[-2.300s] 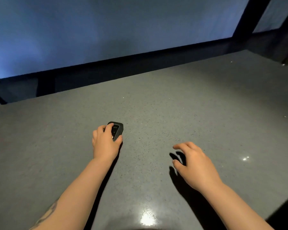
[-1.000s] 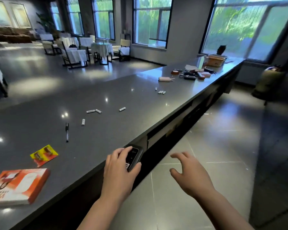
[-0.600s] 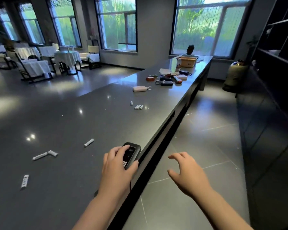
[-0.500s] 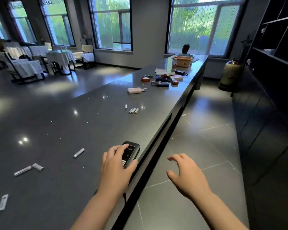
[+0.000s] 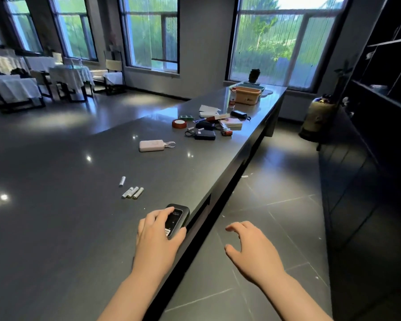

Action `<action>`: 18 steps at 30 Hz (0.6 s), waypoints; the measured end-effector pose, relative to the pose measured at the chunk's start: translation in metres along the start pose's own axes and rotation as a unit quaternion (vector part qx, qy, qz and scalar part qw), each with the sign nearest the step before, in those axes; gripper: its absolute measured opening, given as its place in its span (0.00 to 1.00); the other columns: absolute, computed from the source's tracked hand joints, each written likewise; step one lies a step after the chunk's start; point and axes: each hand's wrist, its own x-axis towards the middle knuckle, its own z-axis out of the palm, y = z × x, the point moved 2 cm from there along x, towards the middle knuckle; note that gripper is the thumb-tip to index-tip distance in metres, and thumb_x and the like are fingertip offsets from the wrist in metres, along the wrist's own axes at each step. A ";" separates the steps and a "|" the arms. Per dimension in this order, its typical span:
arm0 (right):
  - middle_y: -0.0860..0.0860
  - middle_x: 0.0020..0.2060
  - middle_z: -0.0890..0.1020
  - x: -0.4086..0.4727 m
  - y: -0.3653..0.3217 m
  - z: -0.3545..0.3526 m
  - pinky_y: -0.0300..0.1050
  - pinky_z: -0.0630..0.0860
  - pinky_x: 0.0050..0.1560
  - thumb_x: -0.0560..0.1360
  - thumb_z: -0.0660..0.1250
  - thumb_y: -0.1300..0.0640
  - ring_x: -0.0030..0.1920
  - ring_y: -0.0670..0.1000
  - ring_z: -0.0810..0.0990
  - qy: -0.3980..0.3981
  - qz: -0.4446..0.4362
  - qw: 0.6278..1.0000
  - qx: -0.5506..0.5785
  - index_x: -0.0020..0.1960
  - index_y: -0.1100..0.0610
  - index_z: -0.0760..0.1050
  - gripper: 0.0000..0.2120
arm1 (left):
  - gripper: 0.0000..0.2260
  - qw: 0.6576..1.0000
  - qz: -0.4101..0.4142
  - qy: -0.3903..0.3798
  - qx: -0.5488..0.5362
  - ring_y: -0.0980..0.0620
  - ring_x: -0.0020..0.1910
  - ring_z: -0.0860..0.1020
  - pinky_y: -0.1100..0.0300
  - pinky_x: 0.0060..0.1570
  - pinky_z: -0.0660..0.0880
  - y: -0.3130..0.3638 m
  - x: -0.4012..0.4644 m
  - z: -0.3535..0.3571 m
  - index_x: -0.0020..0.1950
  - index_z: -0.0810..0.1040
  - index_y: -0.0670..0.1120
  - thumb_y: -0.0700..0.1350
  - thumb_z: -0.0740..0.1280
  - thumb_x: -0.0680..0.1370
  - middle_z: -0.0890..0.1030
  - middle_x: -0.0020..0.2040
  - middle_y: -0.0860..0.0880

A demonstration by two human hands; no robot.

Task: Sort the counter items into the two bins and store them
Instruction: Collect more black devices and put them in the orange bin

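Observation:
My left hand (image 5: pixel 158 237) grips a small black device (image 5: pixel 177 219) with a screen, held just over the counter's near edge. My right hand (image 5: pixel 252 249) hovers over the floor, fingers apart and holding nothing. On the long dark counter (image 5: pixel 56 216) lie several white batteries (image 5: pixel 133 192), a white power bank (image 5: pixel 151 145) with a cord, and a cluster of items (image 5: pixel 208 126) including a red tape roll (image 5: pixel 179 123). Two bins, a tan bin (image 5: pixel 247 95) and a teal bin (image 5: pixel 256 86) behind it, stand at the far end.
A small bottle (image 5: pixel 233 97) stands by the tan bin. The counter's right edge drops to a tiled floor aisle (image 5: pixel 276 205). Dark shelving (image 5: pixel 384 100) lines the right wall. Tables with white cloths (image 5: pixel 33 82) fill the room on the left.
I have turned from a bare patch of counter and walked along it toward the far end; the batteries and power bank are closer. My left hand has kept the black device throughout.

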 end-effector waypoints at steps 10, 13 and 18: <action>0.39 0.62 0.71 0.166 0.075 -0.005 0.36 0.69 0.44 0.76 0.62 0.48 0.62 0.42 0.70 -0.008 -0.033 0.999 0.023 0.66 0.43 0.68 0.18 | 0.22 1.000 -0.012 0.016 0.015 0.55 0.62 0.64 0.58 0.62 0.64 0.032 0.140 0.103 0.67 0.71 0.56 0.51 0.69 0.74 0.71 0.61 0.56; 0.40 0.63 0.71 0.227 0.091 0.001 0.38 0.72 0.47 0.77 0.62 0.48 0.63 0.43 0.70 -0.002 -0.033 0.999 0.022 0.67 0.44 0.68 0.19 | 0.22 1.000 -0.002 0.016 0.015 0.56 0.62 0.63 0.59 0.60 0.63 0.031 0.197 0.131 0.68 0.70 0.56 0.51 0.69 0.74 0.70 0.61 0.56; 0.41 0.62 0.71 0.323 0.107 0.003 0.39 0.73 0.49 0.76 0.62 0.48 0.63 0.44 0.70 -0.013 -0.030 0.999 0.013 0.67 0.44 0.67 0.19 | 0.23 1.000 0.002 0.027 0.010 0.54 0.62 0.65 0.60 0.60 0.63 0.036 0.294 0.166 0.67 0.71 0.54 0.50 0.70 0.74 0.72 0.62 0.53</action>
